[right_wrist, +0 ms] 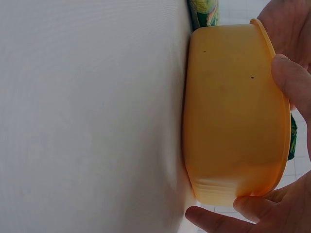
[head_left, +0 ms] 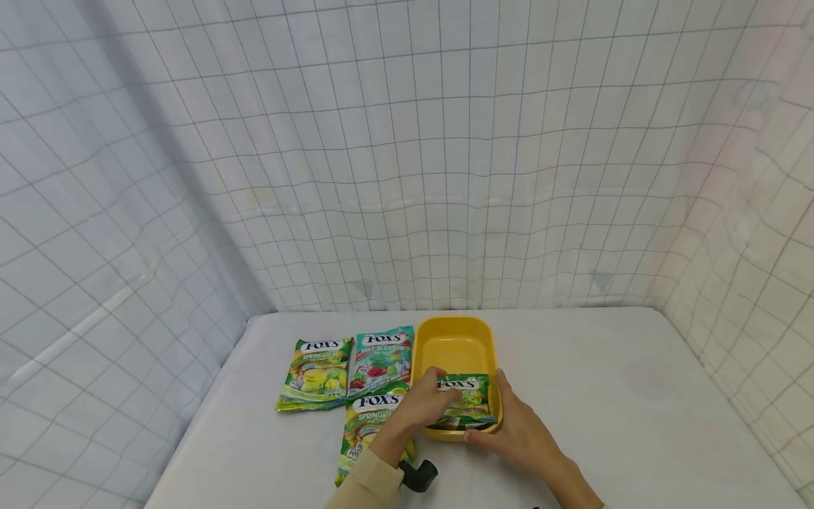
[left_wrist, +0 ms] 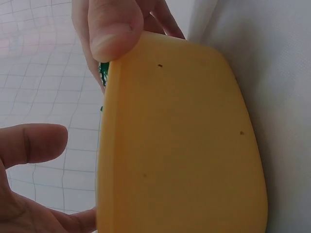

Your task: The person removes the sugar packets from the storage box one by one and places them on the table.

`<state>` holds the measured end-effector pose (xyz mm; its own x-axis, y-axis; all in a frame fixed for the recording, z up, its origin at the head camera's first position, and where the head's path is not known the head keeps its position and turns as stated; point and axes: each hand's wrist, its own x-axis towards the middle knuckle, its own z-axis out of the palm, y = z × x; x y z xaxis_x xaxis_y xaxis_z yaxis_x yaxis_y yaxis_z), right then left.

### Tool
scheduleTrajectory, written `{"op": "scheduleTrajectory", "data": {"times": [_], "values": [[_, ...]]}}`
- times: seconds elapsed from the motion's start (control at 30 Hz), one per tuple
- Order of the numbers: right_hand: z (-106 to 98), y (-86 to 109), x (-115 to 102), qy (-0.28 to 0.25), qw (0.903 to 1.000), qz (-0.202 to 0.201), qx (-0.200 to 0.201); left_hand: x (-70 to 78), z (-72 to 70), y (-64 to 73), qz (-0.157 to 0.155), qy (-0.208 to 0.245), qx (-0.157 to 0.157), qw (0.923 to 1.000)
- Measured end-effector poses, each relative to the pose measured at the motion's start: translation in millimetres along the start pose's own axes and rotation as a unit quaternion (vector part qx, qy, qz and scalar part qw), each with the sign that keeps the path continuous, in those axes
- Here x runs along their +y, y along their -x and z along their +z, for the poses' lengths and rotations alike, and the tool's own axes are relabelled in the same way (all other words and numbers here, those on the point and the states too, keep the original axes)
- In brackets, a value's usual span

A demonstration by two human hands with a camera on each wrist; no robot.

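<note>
A yellow plastic tub [head_left: 451, 326] stands on the white table, with a green Fox's Spring Tea candy bag [head_left: 470, 403] lying in its near half. My left hand [head_left: 425, 404] reaches over the tub's left rim, thumb side over the bag. In the left wrist view its thumb [left_wrist: 43, 141] is straight, and whether the fingers touch the bag is hidden. With my right hand [head_left: 524, 437] I grip the tub's near right corner. The right thumb [right_wrist: 290, 77] lies on the near rim; fingers [right_wrist: 252, 208] of that hand are against the right side.
Left of the tub lie a Spring Tea bag [head_left: 314, 375], a teal Mint Blossom bag [head_left: 381, 360] and another Spring Tea bag [head_left: 369, 424], partly behind my left forearm. White gridded sheets [head_left: 445, 177] surround the table [head_left: 604, 396] at back and sides.
</note>
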<state>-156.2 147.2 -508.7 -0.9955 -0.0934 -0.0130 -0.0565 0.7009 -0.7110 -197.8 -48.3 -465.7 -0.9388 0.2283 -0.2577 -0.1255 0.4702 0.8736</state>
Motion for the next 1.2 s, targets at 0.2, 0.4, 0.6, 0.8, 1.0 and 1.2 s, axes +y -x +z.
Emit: {"op": "scheduleTrajectory", "data": {"times": [0.2,0.4,0.6,0.8,1.0,1.2], "values": [[-2.1,-1.3,1.5,-0.001,0.9999,-0.011,0.002,-0.5,-0.4,-6.3,0.011,0.017,0.002,0.9998],[-2.1,-2.2,2.4,0.001,0.9999,-0.013,0.006,-2.5,-4.1,-8.8,-0.009,0.082,-0.002,0.9966],[-0.5,0.5,4.6,0.003,1.0000,-0.008,-0.001,-7.7,-6.8,-9.5,-0.009,0.150,-0.018,0.9885],[1.9,0.8,5.7,0.001,1.0000,-0.005,-0.001,-7.8,-6.6,-9.6,-0.007,0.177,0.005,0.9842],[3.5,0.3,5.3,0.000,1.0000,0.001,-0.007,-6.6,-5.9,-7.1,-0.019,0.184,0.052,0.9815],[2.0,0.2,3.7,-0.001,1.0000,-0.001,-0.003,-3.8,-10.3,-8.6,-0.020,0.228,0.062,0.9715]]}}
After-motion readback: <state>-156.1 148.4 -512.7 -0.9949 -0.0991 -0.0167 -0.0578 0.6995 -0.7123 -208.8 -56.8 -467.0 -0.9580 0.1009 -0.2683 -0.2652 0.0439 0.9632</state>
